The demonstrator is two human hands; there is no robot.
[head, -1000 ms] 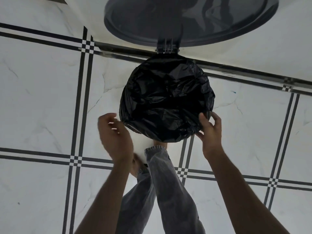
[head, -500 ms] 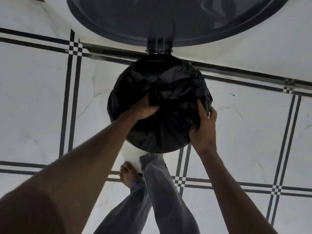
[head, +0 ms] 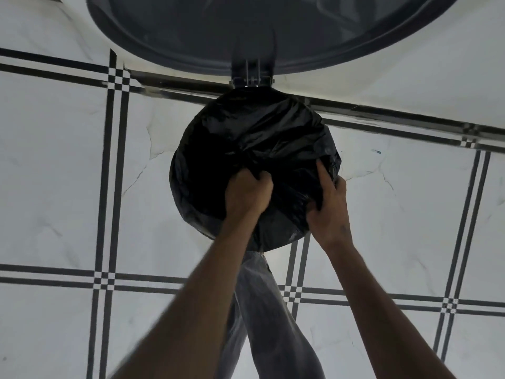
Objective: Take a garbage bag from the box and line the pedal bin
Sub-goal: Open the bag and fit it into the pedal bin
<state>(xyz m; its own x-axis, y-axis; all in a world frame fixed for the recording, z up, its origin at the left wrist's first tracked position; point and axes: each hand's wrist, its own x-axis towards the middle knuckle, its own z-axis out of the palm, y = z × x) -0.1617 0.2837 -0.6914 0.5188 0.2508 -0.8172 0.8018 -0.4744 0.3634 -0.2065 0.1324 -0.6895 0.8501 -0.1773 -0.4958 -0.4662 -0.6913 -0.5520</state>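
Observation:
A black garbage bag [head: 235,138] covers the round mouth of the pedal bin, its edge folded over the rim. The bin's dark lid [head: 246,31] stands raised behind it on its hinge [head: 251,77]. My left hand [head: 247,194] is inside the opening near the front, fingers curled into a bunch of the bag's plastic. My right hand [head: 328,206] grips the bag at the bin's right front rim, thumb inside and fingers outside. The bin's body is hidden under the bag.
A leg in grey jeans [head: 262,310] reaches forward under the bin's front, its foot hidden. The floor is white marble tile [head: 54,187] with black line borders. A white wall [head: 410,86] rises behind the bin.
My left hand has gone from beside the bin's left rim into the opening and now clutches the bag. My right hand stays on the right rim. The view has moved closer.

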